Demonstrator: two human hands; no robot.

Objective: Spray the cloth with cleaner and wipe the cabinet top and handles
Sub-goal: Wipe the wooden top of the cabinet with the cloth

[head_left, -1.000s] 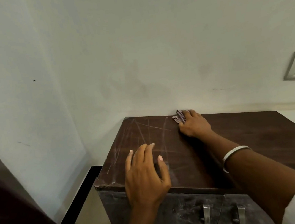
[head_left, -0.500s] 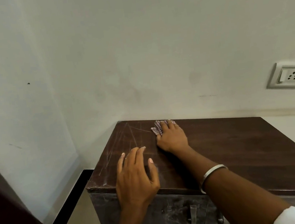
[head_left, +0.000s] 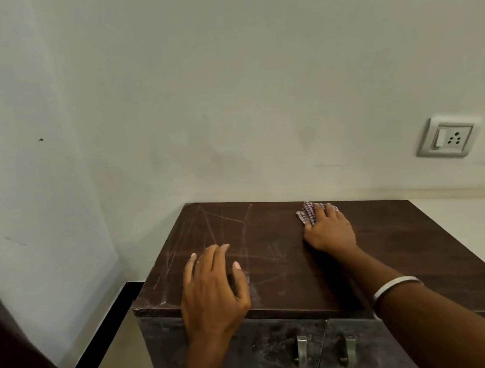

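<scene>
The cabinet top (head_left: 401, 243) is dark brown wood with pale scratches on its left part. My right hand (head_left: 329, 229) lies near the back edge, fingers straight, pressing a small checked cloth (head_left: 305, 211) flat on the top. The cloth shows only past the fingertips. My left hand (head_left: 214, 288) rests flat at the front left edge, holding nothing. Below the front edge, two metal handles (head_left: 301, 351) (head_left: 349, 351) hang on the dusty grey doors. No spray bottle is in view.
White walls close in the cabinet at the back and left. A switch socket (head_left: 446, 139) sits on the back wall at the right. Black skirting (head_left: 114, 315) runs along the floor at the left, and a dark brown panel (head_left: 13, 365) fills the lower left corner.
My right hand slid the cloth left along the back of the top, then back to the right. My left hand stayed at the front edge. The view shifted a little.
</scene>
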